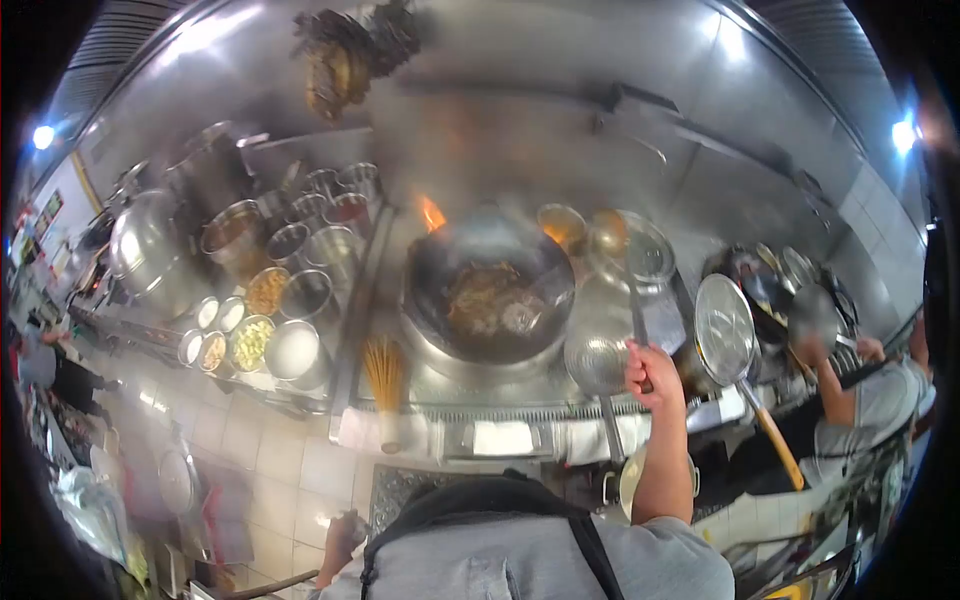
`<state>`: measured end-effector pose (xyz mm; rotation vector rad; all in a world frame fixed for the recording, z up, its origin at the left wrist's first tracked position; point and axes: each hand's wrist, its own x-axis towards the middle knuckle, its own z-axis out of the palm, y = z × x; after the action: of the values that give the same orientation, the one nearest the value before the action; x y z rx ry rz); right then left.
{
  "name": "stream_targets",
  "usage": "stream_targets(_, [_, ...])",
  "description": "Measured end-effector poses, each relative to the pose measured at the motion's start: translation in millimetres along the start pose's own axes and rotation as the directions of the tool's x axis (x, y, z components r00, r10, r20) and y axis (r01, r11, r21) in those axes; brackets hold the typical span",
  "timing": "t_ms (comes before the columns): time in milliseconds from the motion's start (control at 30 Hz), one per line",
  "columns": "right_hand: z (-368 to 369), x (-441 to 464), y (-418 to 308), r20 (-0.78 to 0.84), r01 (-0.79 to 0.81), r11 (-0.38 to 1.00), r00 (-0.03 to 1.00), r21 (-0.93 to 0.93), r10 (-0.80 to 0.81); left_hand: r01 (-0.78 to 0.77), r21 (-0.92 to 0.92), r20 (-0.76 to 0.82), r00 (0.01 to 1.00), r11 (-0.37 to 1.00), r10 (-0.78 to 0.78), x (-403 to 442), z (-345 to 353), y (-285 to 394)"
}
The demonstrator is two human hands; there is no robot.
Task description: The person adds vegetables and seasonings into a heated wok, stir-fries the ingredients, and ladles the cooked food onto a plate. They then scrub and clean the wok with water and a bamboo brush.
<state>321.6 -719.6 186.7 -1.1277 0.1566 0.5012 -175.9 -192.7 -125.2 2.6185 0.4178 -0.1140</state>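
Observation:
My right hand (655, 376) is closed around the handle of a long ladle (638, 305). The ladle's round bowl (608, 234) is over the pots behind the burner, to the right of the wok. In the middle of the stove sits a dark wok (430, 290) with bubbling brownish liquid (490, 300) in it, and steam rises above. An orange flame (432, 213) shows at its back left rim. Low beside my body, my left hand (345, 533) looks closed around something greyish, too blurred to name. A perforated skimmer (597, 350) lies just left of my right hand.
On the left counter stand several metal containers (293, 352) of ingredients and seasonings. A bamboo brush (383, 375) rests at the stove's front left. A wooden-handled strainer (724, 325) is at the right. Another person (870, 405) works at the far right.

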Motion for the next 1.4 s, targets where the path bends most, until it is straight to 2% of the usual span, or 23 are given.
stream_targets(33, [-6, 17, -5, -0.130, 0.070, 0.985, 0.987, -0.159, -0.091, 0.040, -0.103, -0.026, 0.999, 0.994, -0.043, -12, -4, 11])
stream_targets(100, [-30, 68, -21, -0.220, 0.090, 0.939, 0.961, -0.333, -0.170, -0.095, 0.035, -0.206, 0.973, 0.995, 0.100, -38, 29, -1])
stream_targets(133, [-47, 98, -25, -0.264, 0.089, 0.908, 0.941, -0.409, -0.211, 0.100, -0.519, -0.144, 0.969, 0.849, -0.202, -55, 57, -13])
stream_targets(167, [-71, 132, -27, -0.277, 0.051, 0.938, 0.948, -0.344, -0.154, 0.378, -0.586, 0.044, 0.898, 0.717, -0.438, -55, 52, 2])
stream_targets(233, [-116, 200, -35, -0.290, -0.025, 0.978, 0.956, -0.205, -0.036, 0.608, -0.538, 0.192, 0.763, 0.584, -0.617, -47, 44, 25])
stream_targets(300, [-129, 218, -40, 0.041, 0.013, 0.902, 0.999, 0.431, -0.033, 0.670, -0.537, 0.239, 0.703, 0.513, -0.669, -39, 41, 52])
stream_targets(367, [-138, 211, -48, 0.322, -0.186, 0.563, 0.934, 0.805, -0.153, 0.699, -0.538, 0.257, 0.667, 0.470, -0.699, -36, 41, 77])
stream_targets(500, [-85, 128, -54, 0.452, -0.350, 0.408, 0.872, 0.843, -0.186, 0.728, -0.525, 0.264, 0.632, 0.441, -0.729, -30, 47, 111])
stream_targets(767, [-39, 53, -69, 0.655, -0.615, 0.293, 0.754, 0.732, -0.053, 0.727, -0.492, 0.230, 0.639, 0.479, -0.734, -11, 55, 138])
stream_targets(800, [-47, 54, -67, 0.637, -0.585, 0.387, 0.771, 0.713, -0.009, 0.723, -0.495, 0.217, 0.640, 0.482, -0.737, -6, 54, 141])
stream_targets(867, [-69, 65, -61, 0.589, -0.521, 0.562, 0.805, 0.643, 0.072, 0.717, -0.500, 0.185, 0.636, 0.485, -0.749, 5, 52, 144])
stream_targets(933, [-77, 74, -56, 0.276, -0.155, 0.922, 0.959, 0.354, 0.055, 0.722, -0.500, 0.146, 0.614, 0.478, -0.776, 14, 48, 147])
stream_targets(967, [-83, 78, -51, 0.117, 0.006, 0.993, 0.993, 0.114, -0.020, 0.722, -0.492, 0.124, 0.611, 0.486, -0.782, 16, 49, 144])
stream_targets(1000, [-101, 115, -35, 0.004, 0.073, 0.997, 0.997, 0.009, -0.073, 0.711, -0.465, 0.109, 0.637, 0.527, -0.763, 16, 50, 141])
stream_targets(1033, [-107, 134, -26, -0.079, 0.143, 0.971, 0.984, -0.191, -0.160, 0.636, -0.326, 0.119, 0.762, 0.700, -0.637, 11, 57, 128])
stream_targets(1067, [-112, 152, -26, -0.150, 0.178, 0.903, 0.956, -0.391, -0.253, 0.500, -0.179, 0.126, 0.866, 0.847, -0.485, 5, 73, 105])
stream_targets(1100, [-120, 174, -28, -0.179, 0.124, 0.724, 0.928, -0.679, -0.327, 0.330, -0.050, 0.129, 0.938, 0.943, -0.322, 1, 86, 86])
stream_targets(1133, [-144, 211, -16, -0.207, 0.133, 0.750, 0.917, -0.648, -0.342, 0.370, -0.120, 0.150, 0.924, 0.921, -0.352, -8, 77, 91])
stream_targets(1167, [-147, 219, -21, -0.172, 0.140, 0.903, 0.959, -0.407, -0.226, 0.474, -0.243, 0.176, 0.879, 0.846, -0.442, -10, 72, 92])
stream_targets(1200, [-162, 236, -29, 0.028, 0.074, 0.991, 0.997, 0.108, -0.078, 0.538, -0.308, 0.205, 0.843, 0.784, -0.497, -5, 68, 95])
stream_targets(1233, [-154, 219, -46, 0.113, -0.051, 0.860, 0.994, 0.508, -0.007, 0.577, -0.341, 0.225, 0.817, 0.742, -0.531, -4, 65, 96])
stream_targets(1267, [-135, 194, -68, 0.228, -0.188, 0.568, 0.974, 0.801, 0.000, 0.602, -0.364, 0.238, 0.798, 0.711, -0.554, -2, 61, 98])
stream_targets(1400, [-114, 146, -60, 0.428, -0.318, 0.482, 0.894, 0.816, -0.135, 0.640, -0.397, 0.276, 0.767, 0.658, -0.580, -10, 46, 96])
